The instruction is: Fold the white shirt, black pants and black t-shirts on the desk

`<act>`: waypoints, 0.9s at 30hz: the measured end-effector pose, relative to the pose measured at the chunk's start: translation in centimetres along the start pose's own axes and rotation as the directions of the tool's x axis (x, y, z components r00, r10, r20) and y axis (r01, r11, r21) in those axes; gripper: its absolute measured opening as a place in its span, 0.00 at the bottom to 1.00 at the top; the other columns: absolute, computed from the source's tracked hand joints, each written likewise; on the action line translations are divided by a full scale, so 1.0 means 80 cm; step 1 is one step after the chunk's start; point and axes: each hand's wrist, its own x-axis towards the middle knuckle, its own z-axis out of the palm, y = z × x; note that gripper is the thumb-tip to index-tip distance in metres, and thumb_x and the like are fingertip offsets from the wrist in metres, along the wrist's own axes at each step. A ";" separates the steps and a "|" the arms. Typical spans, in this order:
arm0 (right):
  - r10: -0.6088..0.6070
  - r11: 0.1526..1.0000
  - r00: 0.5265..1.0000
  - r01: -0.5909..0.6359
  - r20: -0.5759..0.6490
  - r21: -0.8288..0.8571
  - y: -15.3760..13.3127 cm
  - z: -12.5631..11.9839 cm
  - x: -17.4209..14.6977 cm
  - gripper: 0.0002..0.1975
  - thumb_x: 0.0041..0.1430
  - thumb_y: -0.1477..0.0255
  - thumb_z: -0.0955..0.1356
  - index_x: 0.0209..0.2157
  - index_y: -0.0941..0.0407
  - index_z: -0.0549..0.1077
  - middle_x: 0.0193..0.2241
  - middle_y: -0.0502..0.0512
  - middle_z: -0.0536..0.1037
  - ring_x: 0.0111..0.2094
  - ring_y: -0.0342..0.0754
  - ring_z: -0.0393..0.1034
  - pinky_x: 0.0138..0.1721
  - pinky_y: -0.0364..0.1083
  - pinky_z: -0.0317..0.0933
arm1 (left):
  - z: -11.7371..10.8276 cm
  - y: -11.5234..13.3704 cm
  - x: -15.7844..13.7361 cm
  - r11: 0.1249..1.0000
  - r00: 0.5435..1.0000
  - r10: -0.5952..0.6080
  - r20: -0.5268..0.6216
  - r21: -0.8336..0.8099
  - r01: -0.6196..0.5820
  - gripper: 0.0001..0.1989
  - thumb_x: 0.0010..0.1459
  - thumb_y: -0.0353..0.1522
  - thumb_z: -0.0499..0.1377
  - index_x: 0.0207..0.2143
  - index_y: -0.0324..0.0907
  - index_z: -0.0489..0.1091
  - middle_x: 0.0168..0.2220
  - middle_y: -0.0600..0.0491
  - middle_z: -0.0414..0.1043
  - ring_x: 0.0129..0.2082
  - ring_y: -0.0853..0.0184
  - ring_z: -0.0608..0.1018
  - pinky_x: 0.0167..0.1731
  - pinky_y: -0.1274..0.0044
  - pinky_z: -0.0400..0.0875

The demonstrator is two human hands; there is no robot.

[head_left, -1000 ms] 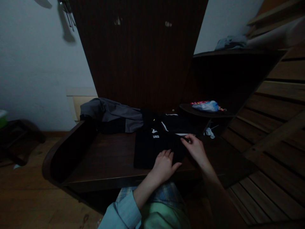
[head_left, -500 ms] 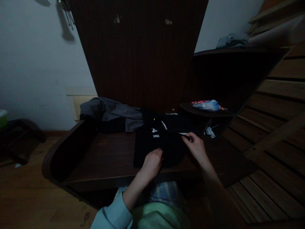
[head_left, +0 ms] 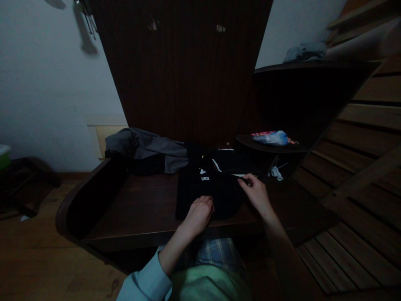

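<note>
A black garment point(head_left: 191, 196) with white lettering lies spread on the dark wooden bench. My left hand point(head_left: 200, 211) is closed low over its middle, fingers curled into the cloth, and their tips are hidden. At the garment's upper right edge, my right hand point(head_left: 256, 192) pinches the cloth between thumb and fingers. Just behind lies more black clothing point(head_left: 233, 161) with white trim. A grey garment point(head_left: 147, 144) is heaped to the left, against the back panel.
The bench point(head_left: 140, 205) has a curved side rail point(head_left: 72, 205) on the left. To the right, a small shelf point(head_left: 250, 143) bears a plastic bag point(head_left: 272, 138), with crumpled white paper point(head_left: 276, 173) below. Wooden slats point(head_left: 354, 167) stand at far right, and a dark stool point(head_left: 28, 179) at far left.
Both hands stay almost where they were, with the right hand a touch further left. The garment looks nearly the same; the view has shifted slightly.
</note>
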 end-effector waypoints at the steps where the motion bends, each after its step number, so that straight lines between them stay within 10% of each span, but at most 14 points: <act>1: -0.005 1.000 1.000 0.005 -0.002 0.002 0.000 0.000 0.000 0.14 0.47 0.59 0.62 0.19 0.54 0.62 0.16 0.47 0.63 0.20 0.43 0.58 0.24 0.41 0.51 | -0.001 0.000 -0.001 1.000 1.000 0.003 -0.001 0.007 -0.003 0.09 0.58 0.26 0.46 0.34 0.38 0.66 0.43 0.47 0.69 0.43 0.63 0.70 0.44 0.72 0.65; 11: -0.006 1.000 1.000 0.006 -0.025 -0.001 -0.003 -0.001 0.001 0.15 0.46 0.57 0.62 0.18 0.54 0.61 0.15 0.47 0.63 0.20 0.43 0.57 0.22 0.41 0.51 | -0.011 0.010 -0.002 0.994 0.999 -0.022 0.034 0.107 0.018 0.11 0.54 0.24 0.49 0.39 0.35 0.64 0.45 0.40 0.67 0.46 0.57 0.69 0.47 0.66 0.62; 18: -0.078 0.993 0.997 0.077 -0.012 -0.093 -0.015 0.006 -0.011 0.11 0.47 0.62 0.63 0.20 0.54 0.61 0.14 0.45 0.60 0.18 0.42 0.55 0.22 0.41 0.50 | 0.012 0.035 -0.001 0.976 0.981 0.169 0.099 -0.153 -0.153 0.17 0.57 0.34 0.51 0.49 0.36 0.60 0.52 0.43 0.63 0.53 0.60 0.65 0.51 0.70 0.60; 27: -0.330 0.903 0.849 0.412 0.413 -0.123 -0.034 0.045 -0.063 0.05 0.46 0.78 0.63 0.23 0.55 0.63 0.23 0.48 0.67 0.26 0.43 0.62 0.28 0.42 0.55 | -0.008 0.024 -0.035 0.911 0.970 0.238 0.046 -0.356 -0.206 0.11 0.55 0.27 0.51 0.40 0.43 0.68 0.40 0.55 0.72 0.41 0.69 0.72 0.44 0.79 0.63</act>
